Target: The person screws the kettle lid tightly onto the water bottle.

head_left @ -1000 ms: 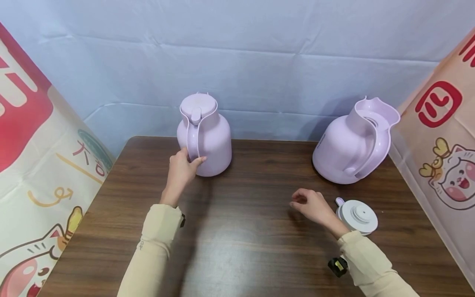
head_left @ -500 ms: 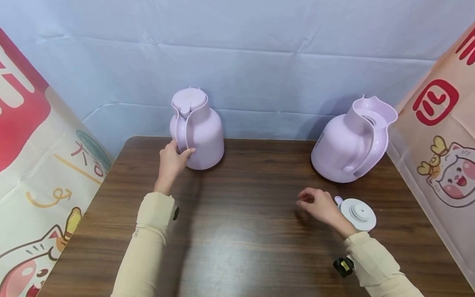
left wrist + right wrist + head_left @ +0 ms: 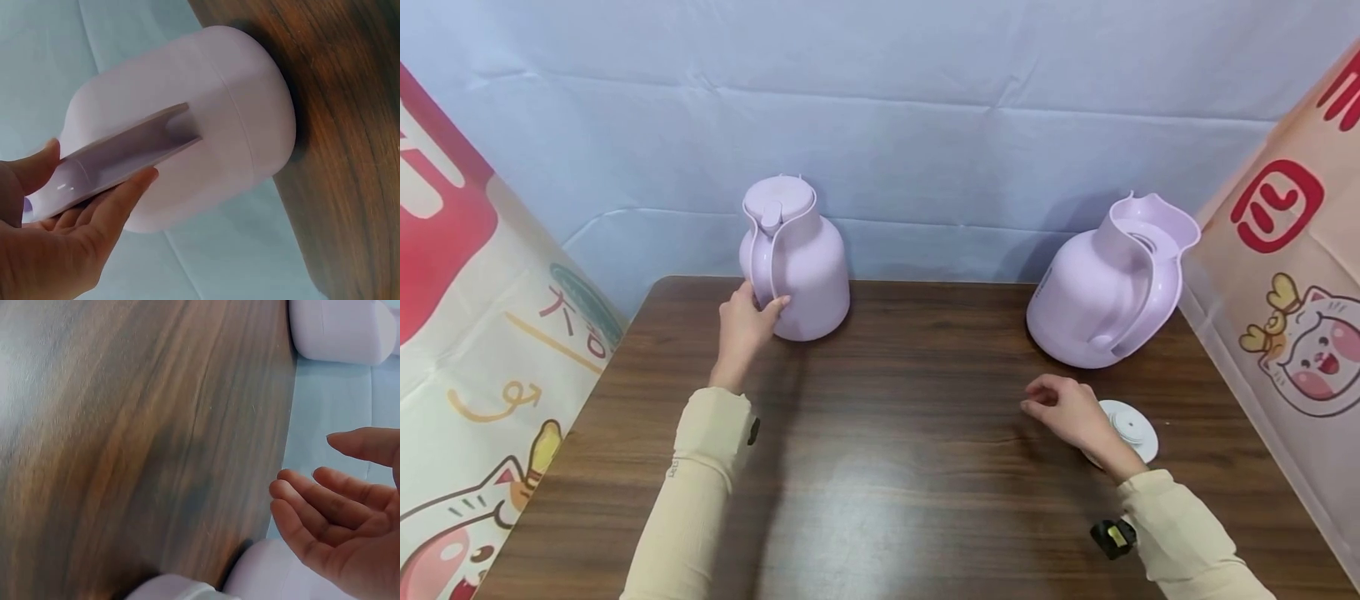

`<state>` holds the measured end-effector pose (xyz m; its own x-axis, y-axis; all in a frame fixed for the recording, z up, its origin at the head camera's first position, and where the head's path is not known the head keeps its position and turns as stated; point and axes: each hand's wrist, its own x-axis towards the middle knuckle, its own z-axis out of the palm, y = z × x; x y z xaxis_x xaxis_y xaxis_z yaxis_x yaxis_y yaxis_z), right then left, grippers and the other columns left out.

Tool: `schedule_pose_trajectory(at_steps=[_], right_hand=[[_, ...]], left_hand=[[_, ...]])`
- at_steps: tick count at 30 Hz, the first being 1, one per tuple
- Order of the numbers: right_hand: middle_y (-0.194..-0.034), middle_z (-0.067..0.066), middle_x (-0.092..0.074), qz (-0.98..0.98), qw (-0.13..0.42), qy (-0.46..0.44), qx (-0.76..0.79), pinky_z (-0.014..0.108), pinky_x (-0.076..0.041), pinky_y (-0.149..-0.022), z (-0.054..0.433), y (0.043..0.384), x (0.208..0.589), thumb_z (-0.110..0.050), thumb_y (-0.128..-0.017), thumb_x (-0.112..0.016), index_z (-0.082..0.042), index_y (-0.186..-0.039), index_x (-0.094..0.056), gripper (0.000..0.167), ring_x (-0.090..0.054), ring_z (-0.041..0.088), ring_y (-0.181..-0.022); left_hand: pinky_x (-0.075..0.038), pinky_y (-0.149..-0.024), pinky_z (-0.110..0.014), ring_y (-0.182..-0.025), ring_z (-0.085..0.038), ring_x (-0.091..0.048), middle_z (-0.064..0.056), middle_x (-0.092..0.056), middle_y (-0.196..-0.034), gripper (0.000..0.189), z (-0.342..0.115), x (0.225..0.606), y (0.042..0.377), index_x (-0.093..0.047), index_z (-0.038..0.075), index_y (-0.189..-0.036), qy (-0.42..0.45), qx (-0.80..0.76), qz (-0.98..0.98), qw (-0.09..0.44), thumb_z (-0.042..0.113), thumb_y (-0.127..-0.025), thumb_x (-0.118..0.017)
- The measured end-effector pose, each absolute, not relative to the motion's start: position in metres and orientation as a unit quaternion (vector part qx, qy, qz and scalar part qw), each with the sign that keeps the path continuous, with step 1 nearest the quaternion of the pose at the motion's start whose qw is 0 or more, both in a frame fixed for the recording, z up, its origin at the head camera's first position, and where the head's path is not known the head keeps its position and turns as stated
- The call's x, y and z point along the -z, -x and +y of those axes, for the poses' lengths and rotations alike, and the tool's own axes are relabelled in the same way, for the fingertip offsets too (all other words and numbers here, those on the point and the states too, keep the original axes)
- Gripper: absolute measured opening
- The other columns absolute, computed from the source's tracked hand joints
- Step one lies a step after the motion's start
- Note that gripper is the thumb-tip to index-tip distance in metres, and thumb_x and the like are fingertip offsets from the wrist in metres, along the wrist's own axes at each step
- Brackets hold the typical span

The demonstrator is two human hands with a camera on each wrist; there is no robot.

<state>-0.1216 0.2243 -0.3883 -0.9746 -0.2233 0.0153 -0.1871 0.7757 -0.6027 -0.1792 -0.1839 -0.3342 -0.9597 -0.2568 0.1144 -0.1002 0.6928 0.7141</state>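
Dark wood-grain table [image 3: 887, 467], pale blue cloth backdrop [image 3: 925, 125] behind, cartoon-cat banners on both sides. We see two lilac jugs at the far edge. Lidded jug [image 3: 795, 258] stands upright far left; our left hand [image 3: 747, 321] holds its handle [image 3: 119, 156], thumb on one side, fingers curled round the other, per the left wrist view. Open jug [image 3: 1108, 287] sits far right, w/o lid, tilted toward the right banner; we can't tell what props it. White lid [image 3: 1131, 429] lies flat on the table just in front of it. Our right hand [image 3: 1071, 412] hovers beside the lid, partly covering it in the head view; fingers loosely curled, slightly apart, holding nothing. Cream sleeves on both arms, small black device at the right wrist.
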Motion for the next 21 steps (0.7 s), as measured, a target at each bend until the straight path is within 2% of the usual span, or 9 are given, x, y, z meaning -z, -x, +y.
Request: schedule_pose_trajectory(at_steps=[6,11,15,17,21], right_hand=[[-0.078,0.008,-0.067,0.947,0.023,0.1,0.304,0.037,-0.045,-0.066,0.235,0.122,0.38,-0.011,-0.08,-0.067,0.001,-0.091,-0.063,0.017,-0.063,0.027,-0.077],[-0.078,0.009,-0.068,0.951,0.023,0.092,0.294,0.037,-0.046,-0.066,0.247,0.122,0.376,-0.014,-0.08,-0.067,0.001,-0.091,-0.064,0.019,-0.063,0.027,-0.077],[-0.077,0.009,-0.067,0.956,0.009,0.088,0.28,0.039,-0.046,-0.066,0.256,0.122,0.373,-0.015,-0.08,-0.067,0.002,-0.088,-0.065,0.018,-0.063,0.029,-0.076],[-0.077,0.01,-0.067,0.958,0.005,0.084,0.273,0.041,-0.046,-0.066,0.262,0.122,0.372,-0.015,-0.08,-0.067,0.002,-0.086,-0.065,0.018,-0.062,0.031,-0.077],[-0.077,0.013,-0.066,0.963,0.006,0.071,0.26,0.042,-0.044,-0.066,0.273,0.12,0.37,-0.016,-0.081,-0.066,0.002,-0.084,-0.066,0.018,-0.061,0.036,-0.079]], left_hand=[[-0.042,-0.084,-0.047,-0.101,-0.039,-0.054,-0.023,-0.061,-0.103,0.04,-0.18,0.339,0.176,-0.053,-0.005,-0.108,-0.107,0.382,-0.911,0.115,0.029,-0.088,-0.059],[-0.041,-0.082,-0.047,-0.097,-0.04,-0.055,-0.024,-0.062,-0.098,0.038,-0.175,0.349,0.17,-0.056,-0.006,-0.106,-0.134,0.389,-0.906,0.102,0.026,-0.087,-0.06],[-0.041,-0.082,-0.047,-0.095,-0.039,-0.055,-0.022,-0.063,-0.095,0.035,-0.171,0.361,0.163,-0.059,-0.006,-0.104,-0.17,0.381,-0.906,0.067,0.025,-0.086,-0.06],[-0.041,-0.084,-0.047,-0.098,-0.041,-0.054,-0.022,-0.062,-0.096,0.035,-0.168,0.367,0.16,-0.06,-0.006,-0.101,-0.174,0.367,-0.913,0.039,0.026,-0.086,-0.06],[-0.04,-0.087,-0.048,-0.105,-0.042,-0.05,-0.024,-0.059,-0.107,0.04,-0.162,0.379,0.154,-0.059,-0.006,-0.104,-0.161,0.351,-0.922,-0.035,0.03,-0.087,-0.059]])
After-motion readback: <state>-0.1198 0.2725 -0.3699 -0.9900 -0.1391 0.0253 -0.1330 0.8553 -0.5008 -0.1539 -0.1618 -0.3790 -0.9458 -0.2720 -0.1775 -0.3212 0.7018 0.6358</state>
